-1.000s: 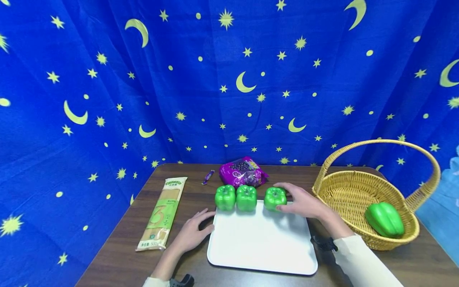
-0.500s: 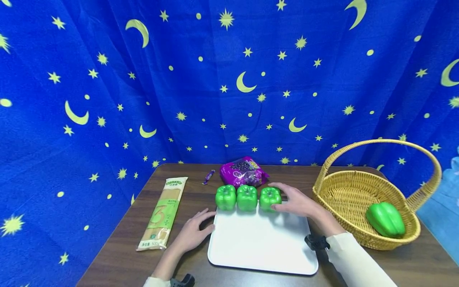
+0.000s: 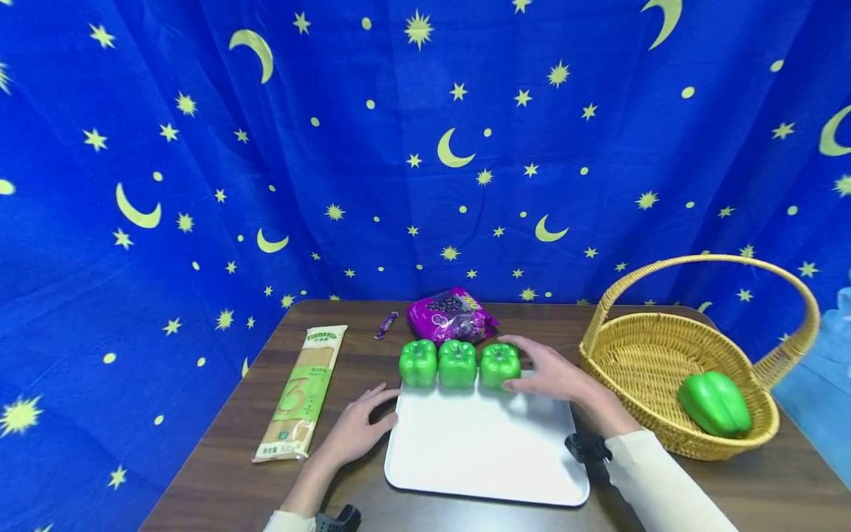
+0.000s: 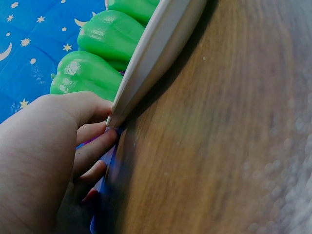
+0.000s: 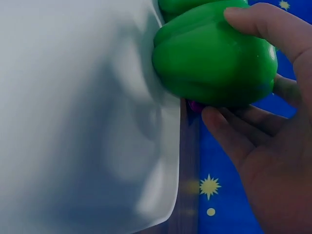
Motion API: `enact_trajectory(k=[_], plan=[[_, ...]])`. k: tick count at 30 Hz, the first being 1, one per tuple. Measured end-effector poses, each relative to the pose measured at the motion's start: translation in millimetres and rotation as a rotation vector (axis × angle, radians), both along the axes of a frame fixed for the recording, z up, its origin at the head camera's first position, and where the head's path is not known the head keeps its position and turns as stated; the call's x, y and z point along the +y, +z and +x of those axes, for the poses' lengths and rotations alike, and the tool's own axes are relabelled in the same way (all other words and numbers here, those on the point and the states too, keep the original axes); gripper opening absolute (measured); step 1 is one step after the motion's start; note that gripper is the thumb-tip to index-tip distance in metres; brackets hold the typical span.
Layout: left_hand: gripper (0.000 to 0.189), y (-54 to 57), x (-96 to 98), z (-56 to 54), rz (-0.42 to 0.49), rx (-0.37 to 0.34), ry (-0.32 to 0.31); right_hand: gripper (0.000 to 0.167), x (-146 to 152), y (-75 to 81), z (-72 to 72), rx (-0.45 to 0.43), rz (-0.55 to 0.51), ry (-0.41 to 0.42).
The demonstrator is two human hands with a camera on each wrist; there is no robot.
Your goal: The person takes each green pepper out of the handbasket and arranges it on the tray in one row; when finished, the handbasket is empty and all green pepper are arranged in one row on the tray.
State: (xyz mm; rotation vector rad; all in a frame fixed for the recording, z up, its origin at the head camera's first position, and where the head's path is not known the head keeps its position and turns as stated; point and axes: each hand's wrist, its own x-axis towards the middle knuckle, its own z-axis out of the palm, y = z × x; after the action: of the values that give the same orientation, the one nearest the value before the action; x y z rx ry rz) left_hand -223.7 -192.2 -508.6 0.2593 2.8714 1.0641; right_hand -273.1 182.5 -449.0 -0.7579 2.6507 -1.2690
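Three green bell peppers stand in a row along the far edge of a white tray [image 3: 488,447]: the left pepper [image 3: 418,363], the middle pepper [image 3: 458,364] and the right pepper [image 3: 499,366]. My right hand [image 3: 555,378] holds the right pepper, thumb on the near side and fingers behind it. In the right wrist view that pepper [image 5: 214,58] sits over the tray's rim, between thumb and fingers. At the tray's left side, my left hand [image 3: 355,431] rests with relaxed fingers touching the rim. The left wrist view has its fingertips [image 4: 108,139] against the tray edge.
A wicker basket [image 3: 641,362] with a tall handle stands at the right, holding another green bell pepper [image 3: 714,404]. A purple candy bag [image 3: 452,318] lies behind the row, a small wrapped candy [image 3: 386,326] beside it. To the left lies a noodle pack [image 3: 302,395].
My right hand has slid the right pepper leftward, so it now stands close beside the middle pepper. The left hand has stayed at the tray's edge.
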Motion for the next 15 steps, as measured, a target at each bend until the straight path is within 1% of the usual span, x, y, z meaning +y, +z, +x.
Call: enact_trajectory(k=[3, 7, 11, 15], plan=[[0.044, -1.0, -0.7, 0.3, 0.001, -0.004, -0.002, 0.086, -1.1, 0.0, 0.6, 0.003, 0.006, -0.001], [0.044, -1.4, -0.1, 0.5, -0.001, -0.008, -0.002, 0.089, -1.2, -0.5, 1.2, 0.008, 0.009, -0.003], [0.044, -1.4, 0.4, 0.6, -0.002, -0.004, 0.000, 0.091, 2.2, 0.3, 2.5, 0.011, 0.030, -0.044], [0.043, -1.0, 0.0, 1.0, 0.004, 0.004, 0.002, 0.087, 8.9, 5.4, 5.5, 0.031, 0.003, -0.040]])
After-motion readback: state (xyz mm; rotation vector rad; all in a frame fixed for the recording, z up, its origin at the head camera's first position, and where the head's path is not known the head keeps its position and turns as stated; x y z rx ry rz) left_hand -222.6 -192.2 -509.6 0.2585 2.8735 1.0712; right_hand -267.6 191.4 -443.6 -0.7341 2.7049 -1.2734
